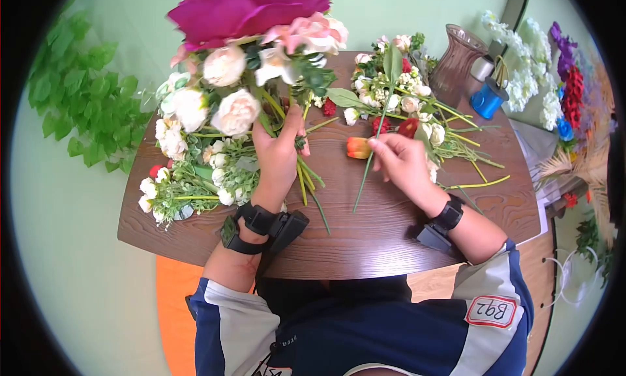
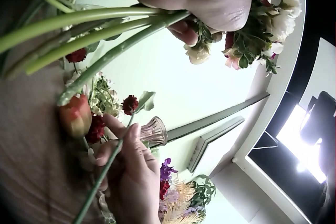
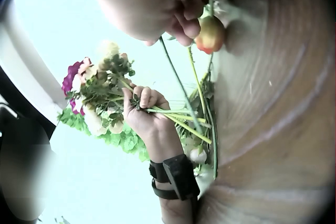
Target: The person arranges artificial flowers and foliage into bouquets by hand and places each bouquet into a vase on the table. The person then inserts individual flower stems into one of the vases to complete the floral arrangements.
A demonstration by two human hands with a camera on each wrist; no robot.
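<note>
The left hand grips a bundle of green stems below a bouquet with a large magenta bloom and pale pink and cream flowers. Between thumb and fingers, the right hand pinches a thin green stem that stands nearly upright in the head view, with leaves at its upper end. The left wrist view shows a small dark red flower near the leaf on this stem. Beside the right fingertips is an orange-red tulip head; whether it touches them I cannot tell.
White flowers and greenery lie on the brown table at the left. More flowers and stems lie at the right, near a ribbed glass vase and a blue spool. Artificial flowers stand at the far right.
</note>
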